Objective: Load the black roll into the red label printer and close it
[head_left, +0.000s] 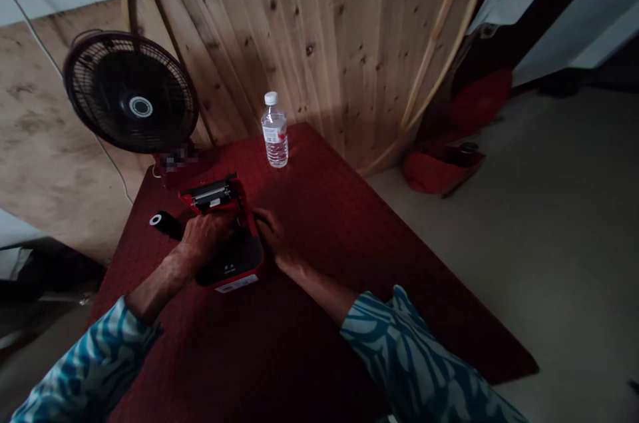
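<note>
A red and black printer [233,271], looking like a small label or receipt printer, sits on the red table with its lid [212,195] raised. My left hand [207,236] reaches into its opened body from the left; the fingertips are hidden inside. Against the printer's right side rests my right hand [273,236], fingers bent over the edge and holding it. Just left of the printer, a black roll [167,224] with a pale core end lies on its side, close to my left hand.
A clear water bottle [275,133] with a white cap stands at the table's [329,210] far end. A dark fan [132,93] is at the far left corner. Wooden panelling [309,30] rises behind. On the floor at right lies a red scoop-like container [434,170].
</note>
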Tool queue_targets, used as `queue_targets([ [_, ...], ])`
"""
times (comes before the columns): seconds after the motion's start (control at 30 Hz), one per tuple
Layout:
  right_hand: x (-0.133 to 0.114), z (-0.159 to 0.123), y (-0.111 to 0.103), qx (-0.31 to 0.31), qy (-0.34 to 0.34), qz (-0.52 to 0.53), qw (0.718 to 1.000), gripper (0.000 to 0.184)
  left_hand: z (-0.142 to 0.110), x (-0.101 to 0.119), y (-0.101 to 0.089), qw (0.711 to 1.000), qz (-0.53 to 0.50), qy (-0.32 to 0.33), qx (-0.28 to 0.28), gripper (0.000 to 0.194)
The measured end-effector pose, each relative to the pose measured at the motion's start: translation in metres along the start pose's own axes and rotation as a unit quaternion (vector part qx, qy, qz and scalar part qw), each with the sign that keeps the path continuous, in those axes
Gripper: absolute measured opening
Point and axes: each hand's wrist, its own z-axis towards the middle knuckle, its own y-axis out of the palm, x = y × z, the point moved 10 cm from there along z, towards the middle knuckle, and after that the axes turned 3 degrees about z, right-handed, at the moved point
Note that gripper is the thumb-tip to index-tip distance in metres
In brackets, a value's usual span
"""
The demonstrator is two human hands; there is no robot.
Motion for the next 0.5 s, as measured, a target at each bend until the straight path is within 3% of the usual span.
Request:
queue_targets([
  [0.23,-0.001,0.001,0.0,-0.001,-0.01,0.0,1.0,0.029,0.019,0.003,0.009,0.998,-0.026,0.053,-0.023,0.028],
  [0.33,-0.002,0.001,0.001,-0.001,-0.018,-0.002,1.0,0.03,0.001,-0.004,0.001,0.99,-0.102,0.092,0.006,0.03],
  [0.43,0.001,0.001,0.001,-0.001,-0.018,0.004,1.0,0.03,-0.029,-0.021,-0.006,0.96,-0.252,0.108,0.054,0.037],
  [0.5,0.002,0.001,0.0,0.002,-0.022,0.001,1.0,0.031,-0.048,-0.027,-0.001,0.945,-0.301,0.113,0.063,0.039],
])
